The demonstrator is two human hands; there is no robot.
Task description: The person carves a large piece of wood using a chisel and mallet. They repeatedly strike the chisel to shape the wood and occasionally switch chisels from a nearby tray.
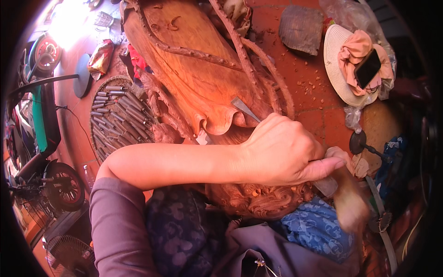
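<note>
A mauve sleeve (120, 221) was nearest on the left, its bare forearm crossing the view toward the right. Dark and brighter blue patterned cloth (318, 228) lay across the lap, against the near end of the carved wood (194, 69), where swirling relief showed below the forearm.

The left hand (288, 150) was closed in a fist around a chisel (245, 110), the flat metal blade standing out past the knuckles toward the upper left, over the wavy folds of the carving. The right hand (340, 155) was just beside the left thumb, partly covered by it, with a blurred arm below; whether it gripped anything could not be told.

The carved wood stretched away from the lap, a smooth orange-brown face framed by knotty, branch-like strips, with a curled shaving near its far end. To its left, a round basket (94, 134) held many chisels with dark handles. To the right, a pale hat (333, 60) bore pink cloth (355, 46) and a black phone (368, 69). Farther off, a wooden block (301, 30) sat on red floor tiles (307, 99) scattered with chips.
</note>
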